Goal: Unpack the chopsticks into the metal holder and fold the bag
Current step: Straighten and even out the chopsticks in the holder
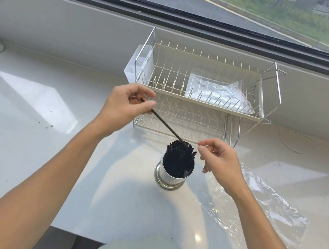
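A shiny metal holder (169, 177) stands upright on the white counter, packed with several black chopsticks (180, 155). My left hand (126, 105) pinches the upper end of one black chopstick (164, 125), which slants down to the right with its tip at the top of the bundle. Just right of the bundle, my right hand (221, 163) hovers with fingers loosely curled and holds nothing. A clear plastic bag (258, 206) lies flat and crumpled on the counter to the right, partly under my right forearm.
A two-tier wire dish rack (198, 95) stands behind the holder, with a clear plastic sheet (218, 92) on its upper tier and a white cup (134, 65) on its left side. A thin cord (311, 145) lies at the right. A window ledge runs behind.
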